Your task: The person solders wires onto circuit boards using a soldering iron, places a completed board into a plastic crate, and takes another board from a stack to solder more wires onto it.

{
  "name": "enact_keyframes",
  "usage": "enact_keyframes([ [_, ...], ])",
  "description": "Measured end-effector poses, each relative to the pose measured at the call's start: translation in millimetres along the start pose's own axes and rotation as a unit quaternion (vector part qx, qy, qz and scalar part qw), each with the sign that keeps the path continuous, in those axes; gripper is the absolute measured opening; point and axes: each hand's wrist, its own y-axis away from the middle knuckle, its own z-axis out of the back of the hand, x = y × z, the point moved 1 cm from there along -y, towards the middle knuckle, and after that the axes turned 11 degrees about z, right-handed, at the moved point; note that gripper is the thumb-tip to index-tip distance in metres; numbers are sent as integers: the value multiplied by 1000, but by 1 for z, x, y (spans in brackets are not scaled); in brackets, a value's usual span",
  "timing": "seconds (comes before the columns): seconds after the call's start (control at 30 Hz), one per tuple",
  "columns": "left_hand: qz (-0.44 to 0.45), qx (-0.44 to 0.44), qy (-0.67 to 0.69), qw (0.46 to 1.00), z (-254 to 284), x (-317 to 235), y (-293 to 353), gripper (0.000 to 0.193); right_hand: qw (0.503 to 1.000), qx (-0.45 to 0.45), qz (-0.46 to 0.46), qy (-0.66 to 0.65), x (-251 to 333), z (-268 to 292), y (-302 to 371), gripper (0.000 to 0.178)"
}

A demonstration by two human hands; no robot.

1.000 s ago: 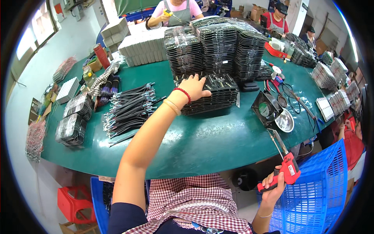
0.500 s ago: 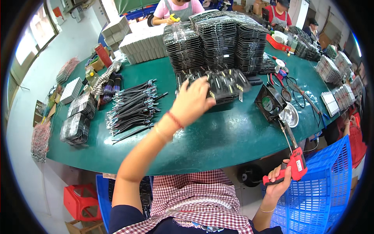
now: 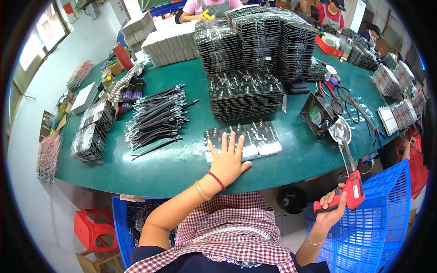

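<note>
My left hand (image 3: 228, 160) lies with fingers spread on the near edge of a flat black circuit panel (image 3: 266, 136), which rests on the green table (image 3: 191, 175) close to me. Behind the panel stands a low stack of black panels (image 3: 246, 98). On the right, my right hand (image 3: 331, 210) is wrapped round the handle of a red soldering gun (image 3: 353, 191). The gun's long metal tip points away from me and reaches a shiny metal bowl (image 3: 342, 130). A small black fan (image 3: 317, 114) stands beside the bowl.
Black cables (image 3: 157, 118) lie heaped on the left. Tall panel stacks (image 3: 257, 38) rise at the back, near a co-worker in pink (image 3: 193, 8). Pliers and cords lie right of the fan. A blue crate (image 3: 368, 223) stands below the table's right edge, a red stool (image 3: 95, 230) at lower left.
My left hand has come down toward me from the low stack, and a panel now lies flat on the table under its fingers. The right hand still holds the soldering gun, barely shifted.
</note>
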Motion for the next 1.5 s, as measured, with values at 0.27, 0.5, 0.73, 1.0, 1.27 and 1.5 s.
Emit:
enact_keyframes([
  [0.27, 106, 97, 883, 448, 43, -31, -89, 69, 1000, -29, -11, 7, -1, 6, 1, 30],
  [0.5, 156, 110, 948, 253, 43, -28, -120, 53, 1000, 9, -3, -4, 5, 9, -1, 30],
  [0.73, 185, 101, 953, 215, 59, -27, -142, 55, 1000, -18, -10, 5, 4, 12, 0, 29],
  [1.0, 168, 141, 918, 331, 62, -35, -162, 50, 1000, -8, -17, 12, 5, 9, 1, 29],
  [1.27, 43, -1, 758, 651, 76, -51, -28, 29, 1000, -4, -9, 11, 8, 8, -1, 30],
  [1.5, 46, 185, 670, 718, 72, 12, -28, 35, 1000, -23, 2, 11, 8, 8, -7, 30],
])
